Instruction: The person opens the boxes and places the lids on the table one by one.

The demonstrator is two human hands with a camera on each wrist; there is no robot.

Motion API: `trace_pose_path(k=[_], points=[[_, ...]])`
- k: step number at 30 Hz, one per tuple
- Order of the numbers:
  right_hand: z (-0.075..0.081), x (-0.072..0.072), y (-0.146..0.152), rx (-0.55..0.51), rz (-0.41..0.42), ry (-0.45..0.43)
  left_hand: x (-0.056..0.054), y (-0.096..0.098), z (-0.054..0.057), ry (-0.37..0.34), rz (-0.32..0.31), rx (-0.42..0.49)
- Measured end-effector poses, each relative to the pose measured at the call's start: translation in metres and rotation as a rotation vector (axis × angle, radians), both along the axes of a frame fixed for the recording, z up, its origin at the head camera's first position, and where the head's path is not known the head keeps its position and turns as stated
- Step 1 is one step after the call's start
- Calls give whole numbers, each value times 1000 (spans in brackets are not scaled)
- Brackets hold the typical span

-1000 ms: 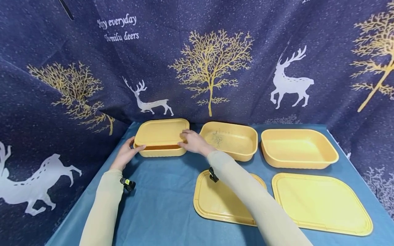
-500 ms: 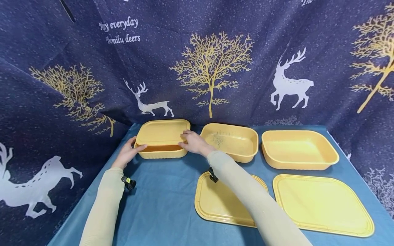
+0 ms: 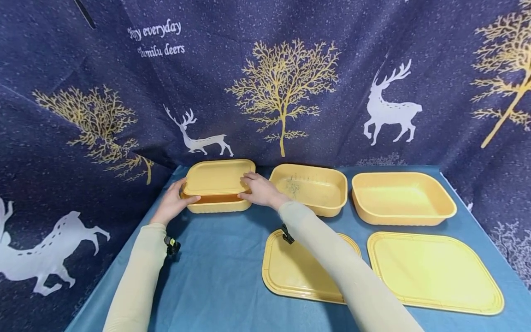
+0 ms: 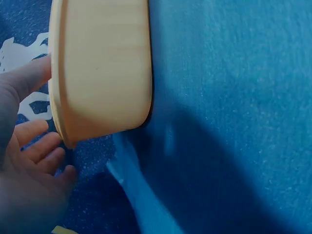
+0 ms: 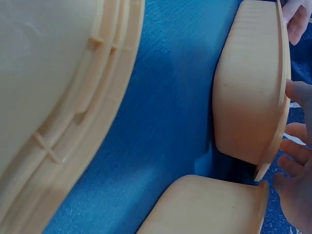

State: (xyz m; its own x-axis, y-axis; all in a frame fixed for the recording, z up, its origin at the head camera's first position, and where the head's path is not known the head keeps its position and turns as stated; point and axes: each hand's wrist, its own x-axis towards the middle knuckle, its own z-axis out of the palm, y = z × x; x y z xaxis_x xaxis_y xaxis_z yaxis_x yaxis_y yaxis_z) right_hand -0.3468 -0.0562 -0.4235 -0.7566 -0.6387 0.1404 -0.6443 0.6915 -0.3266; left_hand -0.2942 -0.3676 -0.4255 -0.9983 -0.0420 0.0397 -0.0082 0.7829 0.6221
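A yellow rectangular box stands at the table's back left in the head view. Its yellow lid lies over it, with a dark gap along the front between lid and rim. My left hand holds the left front corner, thumb at the front and fingers round the side. At the right front corner my right hand grips the lid, thumb at the front edge and fingers over the right edge. In the left wrist view the thumb meets the box's rim, the fingers spread near its corner.
Two open yellow boxes, a middle one and a right one, stand along the back. Before them lie two yellow lids, one under my right forearm and another at right. A patterned dark blue cloth hangs behind the table.
Both hands stay at the left box's front corners, with the lid and gap almost the same. The whole head view shifts slightly.
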Motion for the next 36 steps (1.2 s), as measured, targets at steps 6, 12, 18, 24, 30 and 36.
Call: trace_pose_path(k=[6,12,18,24,30,36], points=[[0,-3,-4,0,-13,-25,-11,3,-5,58,-68,-108],[1,-8,-9,-5,-24,-35,-17,6,-4,115,-127,-136],[-2,-13,-13,-19,-51,-70,-22,5,-6,145,-149,-167],[-5,-15,-17,-10,-54,-85,-22,2,-11,126,-126,-174],[-6,-16,-16,-19,-60,-82,-22,2,-12,134,-113,-158],[-2,-19,-14,-78,-49,-54,-22,2,-8,180,-112,-142]])
